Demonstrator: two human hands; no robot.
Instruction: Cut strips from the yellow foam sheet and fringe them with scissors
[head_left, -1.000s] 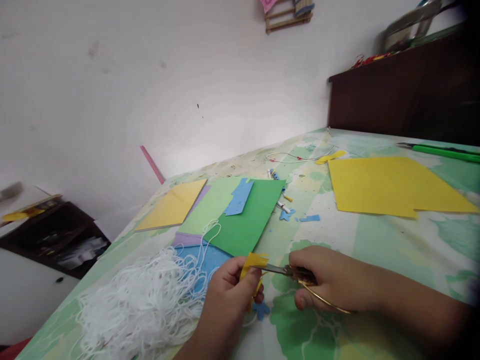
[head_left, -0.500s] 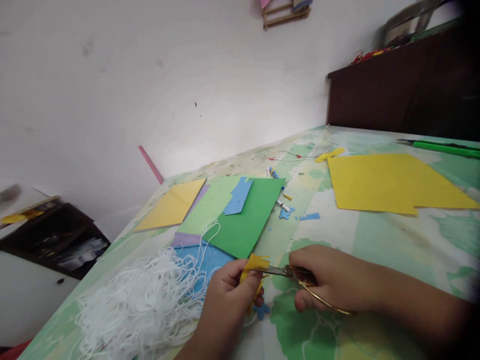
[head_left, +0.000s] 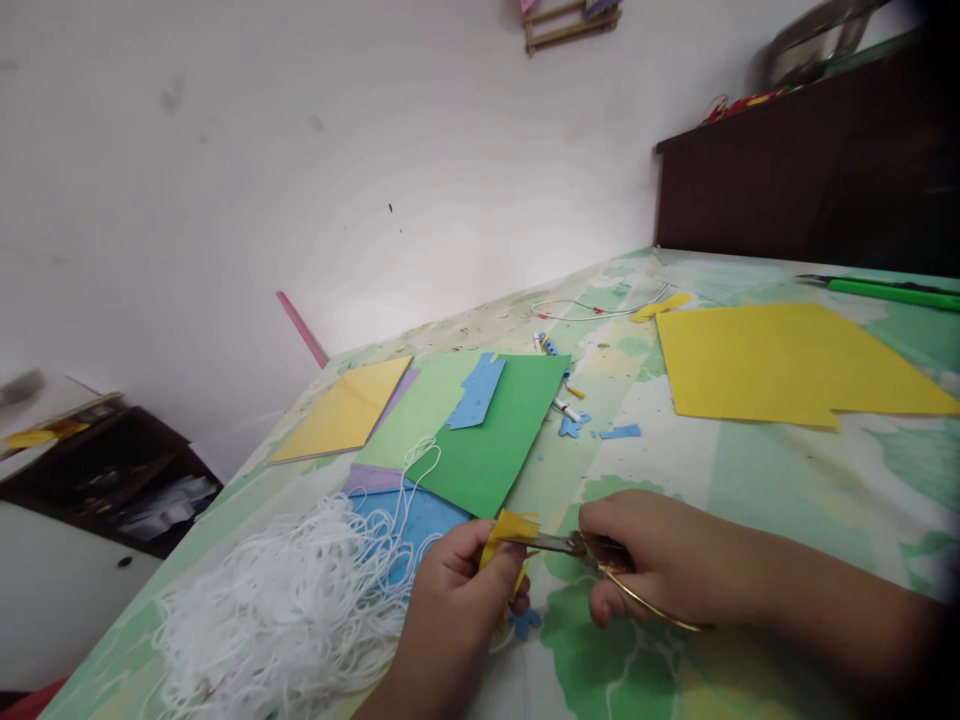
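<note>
My left hand (head_left: pixel 466 590) pinches a small folded yellow piece (head_left: pixel 516 526) whose upper edge is cut into strips. Gold-handled scissors (head_left: pixel 576 543) are in my right hand (head_left: pixel 649 555), fingers through the loops. Their blades reach left to the yellow piece; the tips are partly hidden by it and my left thumb. Just below my left fingertips lies a blue paper cutout (head_left: pixel 526 623). Beyond my hands is a dark green sheet (head_left: pixel 499 450) with a blue scrap (head_left: pixel 478 392) on it. A large yellow sheet (head_left: pixel 772 365) lies at the right.
Tangled white string (head_left: pixel 277 610) heaps at the left front, partly over a blue sheet. A yellow-orange pad (head_left: pixel 349 405) lies behind it. Small blue scraps (head_left: pixel 621 432) and beads are mid-table. A green-handled tool (head_left: pixel 892 292) lies at the far right, near a dark cabinet (head_left: pixel 795 170).
</note>
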